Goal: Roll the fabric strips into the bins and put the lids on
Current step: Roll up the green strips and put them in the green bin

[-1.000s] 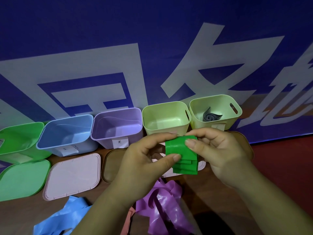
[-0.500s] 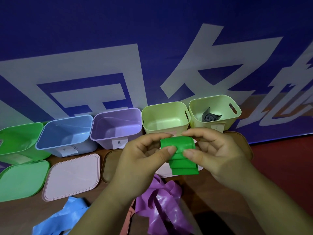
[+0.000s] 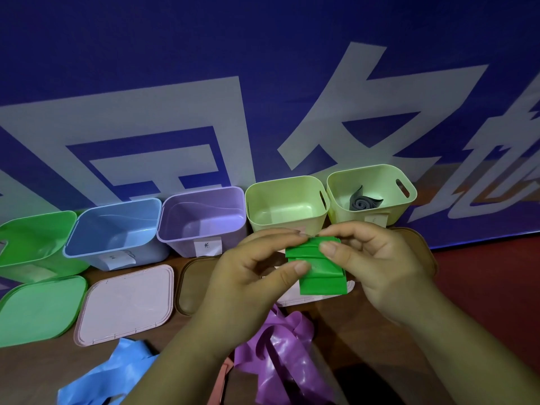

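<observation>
In front of the pale bin [image 3: 286, 220], my left hand [image 3: 251, 285] and right hand [image 3: 377, 267] both pinch the green strip [image 3: 318, 276], seemingly light, limp and slick, best held at its rolled edges

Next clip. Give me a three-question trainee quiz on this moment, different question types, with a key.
1. True or false: the left hand and the right hand both pinch the green strip.
2. Which bin holds the grey roll? A green, B purple, C far-right yellow bin.
3. Fill in: the pink lid lies just in front of the ___ bin.
Key: 1 true; 2 C; 3 blue.
</observation>
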Available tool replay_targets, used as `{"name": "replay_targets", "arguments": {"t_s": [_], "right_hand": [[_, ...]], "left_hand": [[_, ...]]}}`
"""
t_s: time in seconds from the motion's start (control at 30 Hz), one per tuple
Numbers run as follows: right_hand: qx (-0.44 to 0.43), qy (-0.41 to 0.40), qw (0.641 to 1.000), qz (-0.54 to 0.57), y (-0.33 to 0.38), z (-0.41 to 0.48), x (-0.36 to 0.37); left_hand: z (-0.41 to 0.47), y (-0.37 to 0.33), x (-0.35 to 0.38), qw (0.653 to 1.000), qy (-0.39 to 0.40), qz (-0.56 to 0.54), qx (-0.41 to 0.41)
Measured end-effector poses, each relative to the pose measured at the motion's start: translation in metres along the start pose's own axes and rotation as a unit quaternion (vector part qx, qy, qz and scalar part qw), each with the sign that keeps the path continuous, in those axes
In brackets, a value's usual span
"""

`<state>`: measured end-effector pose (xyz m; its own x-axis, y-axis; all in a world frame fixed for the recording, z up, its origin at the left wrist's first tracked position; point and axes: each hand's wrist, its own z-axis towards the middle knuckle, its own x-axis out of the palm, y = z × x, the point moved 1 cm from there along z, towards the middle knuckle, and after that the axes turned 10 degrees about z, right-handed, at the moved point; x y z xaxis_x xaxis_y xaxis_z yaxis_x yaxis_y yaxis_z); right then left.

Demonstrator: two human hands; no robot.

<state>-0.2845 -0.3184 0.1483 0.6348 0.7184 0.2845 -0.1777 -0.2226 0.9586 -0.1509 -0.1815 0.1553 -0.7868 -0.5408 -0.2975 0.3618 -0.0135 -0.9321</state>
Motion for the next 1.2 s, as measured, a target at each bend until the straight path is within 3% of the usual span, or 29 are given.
{"name": "replay_targets", "arguments": {"t_s": [0.23,0.4,0.63,0.9,1.2], "right_hand": [[0.005,0.008,1.0,0.011,0.001,0.0,0.005],[-0.007,0.003,1.0,-0.014,-0.001,0.0,0.006],[-0.022,0.07,0.997,0.012,0.002,-0.006,0.005],[-0.079,0.079,0.992,-0.057,-0.006,-0.002,0.014],[-0.031,0.118,0.991,-0.05,-0.049,0.014,0.068]], "left_hand": [[-0.003,0.002,-0.002,0.997,-0.028,0.052,0.044],[-0.003,0.006,-0.002,0.999,-0.047,0.021,0.016],[-0.002,0.001,-0.003,0.997,-0.057,-0.028,-0.039],[-0.011,0.007,-0.01,0.992,-0.057,-0.068,-0.089],[-0.042,0.032,-0.059,0.985,-0.125,-0.044,-0.108]]}}
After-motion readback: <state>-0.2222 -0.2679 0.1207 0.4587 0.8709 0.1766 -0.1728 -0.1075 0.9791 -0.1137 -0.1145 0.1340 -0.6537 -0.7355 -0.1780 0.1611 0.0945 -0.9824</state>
